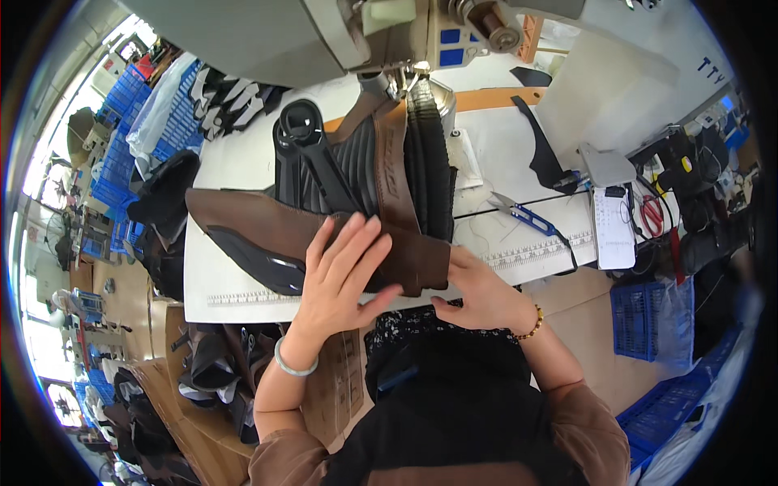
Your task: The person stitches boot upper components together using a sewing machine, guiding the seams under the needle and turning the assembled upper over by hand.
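A brown and black leather boot upper point(267, 220) lies across the white sewing table, its ribbed black part reaching up under the sewing machine's head point(397, 81). My left hand point(344, 279) rests on the brown leather with its fingers spread and its thumb apart. At the right end of the brown piece, my right hand point(490, 298) touches the edge. Its fingertips are partly hidden by the leather, and its thumb stands away from it. A black plastic part with a round end point(301, 121) lies against the ribbed panel.
Blue-handled thread snips point(527, 215) and a curved black piece point(539, 150) lie to the right. Beyond are a notepad point(613, 231) and red-handled scissors point(651, 212). Black cut pieces point(231, 101) are heaped far left. Below stand a cardboard box point(190, 409) and a blue crate point(636, 320).
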`<state>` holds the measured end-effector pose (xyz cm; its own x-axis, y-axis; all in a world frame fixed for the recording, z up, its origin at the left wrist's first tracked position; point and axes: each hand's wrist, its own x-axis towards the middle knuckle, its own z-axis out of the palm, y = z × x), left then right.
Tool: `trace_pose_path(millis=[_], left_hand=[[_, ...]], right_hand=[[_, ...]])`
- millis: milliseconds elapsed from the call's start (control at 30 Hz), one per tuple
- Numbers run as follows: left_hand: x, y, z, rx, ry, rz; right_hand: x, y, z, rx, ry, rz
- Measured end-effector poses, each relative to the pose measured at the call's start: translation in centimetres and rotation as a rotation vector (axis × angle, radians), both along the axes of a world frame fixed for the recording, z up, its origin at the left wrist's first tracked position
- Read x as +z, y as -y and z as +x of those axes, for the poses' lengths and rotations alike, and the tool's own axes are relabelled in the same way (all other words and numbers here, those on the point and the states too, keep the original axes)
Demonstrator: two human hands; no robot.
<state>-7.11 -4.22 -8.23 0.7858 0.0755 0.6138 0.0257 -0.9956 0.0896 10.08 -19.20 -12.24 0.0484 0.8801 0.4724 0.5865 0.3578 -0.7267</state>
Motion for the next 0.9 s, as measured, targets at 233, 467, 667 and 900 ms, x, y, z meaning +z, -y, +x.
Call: trace_pose_path(millis=[233, 467, 667, 900], left_hand=[[-3.1, 1.0, -2.1, 0.180, 0.055, 0.177], [4.6, 2.9, -4.0, 0.208, -0.314, 0.103], [6.0, 2.7, -4.7, 0.149, -0.355, -0.015], [6.4, 2.6, -5.2, 0.190, -0.394, 0.020]], right_hand=[[2.8, 0.2, -1.3, 0.163, -0.014, 0.013], [5.0, 0.6, -2.0, 0.211, -0.077, -0.072], [4.9, 0.4, -1.2, 0.351, -0.174, -0.090], [5.3, 0.9, -3.1, 0.210, -0.388, -0.349]])
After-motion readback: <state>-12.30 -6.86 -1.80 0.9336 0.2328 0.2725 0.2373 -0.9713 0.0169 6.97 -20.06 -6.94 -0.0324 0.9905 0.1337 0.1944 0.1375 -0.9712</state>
